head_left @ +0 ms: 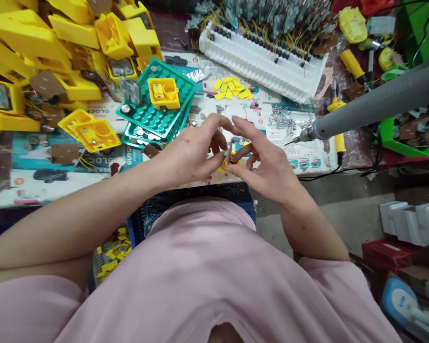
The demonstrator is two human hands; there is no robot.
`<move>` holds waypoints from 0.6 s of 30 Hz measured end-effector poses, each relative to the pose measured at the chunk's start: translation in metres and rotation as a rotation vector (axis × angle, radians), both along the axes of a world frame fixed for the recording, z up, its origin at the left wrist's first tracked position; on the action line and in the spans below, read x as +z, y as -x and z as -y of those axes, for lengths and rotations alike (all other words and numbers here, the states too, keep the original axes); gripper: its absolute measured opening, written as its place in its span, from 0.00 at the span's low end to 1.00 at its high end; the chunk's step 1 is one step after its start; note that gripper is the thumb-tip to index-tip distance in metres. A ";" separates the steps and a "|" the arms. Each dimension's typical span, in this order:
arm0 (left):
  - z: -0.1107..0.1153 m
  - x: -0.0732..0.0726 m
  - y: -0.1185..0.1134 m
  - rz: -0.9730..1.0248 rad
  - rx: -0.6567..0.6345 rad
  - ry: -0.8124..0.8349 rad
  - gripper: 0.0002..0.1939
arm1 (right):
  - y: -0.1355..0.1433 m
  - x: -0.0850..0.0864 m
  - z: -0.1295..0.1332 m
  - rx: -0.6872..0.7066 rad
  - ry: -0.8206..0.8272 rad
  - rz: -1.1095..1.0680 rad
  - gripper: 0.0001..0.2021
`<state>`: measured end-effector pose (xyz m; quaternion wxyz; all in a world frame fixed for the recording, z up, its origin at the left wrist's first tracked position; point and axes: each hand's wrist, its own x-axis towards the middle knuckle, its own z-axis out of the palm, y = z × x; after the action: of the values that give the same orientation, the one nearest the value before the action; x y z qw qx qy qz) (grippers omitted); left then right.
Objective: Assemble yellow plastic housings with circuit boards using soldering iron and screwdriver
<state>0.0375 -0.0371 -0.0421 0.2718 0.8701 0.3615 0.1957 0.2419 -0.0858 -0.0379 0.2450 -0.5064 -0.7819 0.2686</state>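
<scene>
My left hand [196, 147] and my right hand [266, 159] meet above the front part of the table. Between their fingertips is a small thin piece [229, 151], seen nearly edge-on; its kind cannot be made out. The left thumb and fingers pinch it from one side, the curled right fingers from the other. Just beneath, partly hidden by the fingers, lies a yellow plastic part [234, 166]. Left of my hands, a yellow plastic housing [164, 93] rests on stacked green dimpled trays [155, 119], with silvery round pieces in the lower one.
Yellow housings [32, 43] pile up at left. A white ribbed rack [260, 62] of wired boards stands behind small yellow pieces [232, 88]. Loose screws [283, 119] lie near the tip of a hanging grey electric screwdriver [372, 102]. A green bin [396, 138] is at right.
</scene>
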 end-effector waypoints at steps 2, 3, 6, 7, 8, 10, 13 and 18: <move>0.005 -0.004 -0.003 0.024 0.042 0.022 0.22 | 0.001 0.000 -0.001 -0.013 0.020 -0.053 0.27; 0.007 -0.006 -0.003 0.033 0.062 0.016 0.22 | 0.000 -0.002 0.000 -0.040 0.023 -0.082 0.24; 0.014 -0.015 0.000 0.052 0.071 -0.056 0.20 | -0.008 -0.014 0.006 -0.122 0.027 -0.214 0.18; 0.015 -0.019 0.001 0.053 0.046 -0.089 0.20 | -0.011 -0.019 0.008 -0.122 0.030 -0.279 0.17; 0.017 -0.023 0.000 0.050 0.010 -0.120 0.21 | -0.014 -0.025 0.010 -0.106 0.029 -0.351 0.16; 0.017 -0.031 -0.003 0.040 -0.056 -0.167 0.25 | -0.017 -0.035 0.014 -0.060 0.004 -0.488 0.15; 0.015 -0.040 -0.010 0.036 -0.099 -0.195 0.19 | -0.018 -0.042 0.017 -0.008 -0.050 -0.578 0.17; 0.010 -0.043 -0.013 0.010 -0.120 -0.174 0.10 | -0.026 -0.035 0.018 0.070 -0.190 -0.409 0.15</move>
<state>0.0510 -0.0470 -0.0846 0.2082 0.9096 0.2892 0.2139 0.2675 -0.1040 -0.0729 0.4358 -0.3883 -0.7549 0.2992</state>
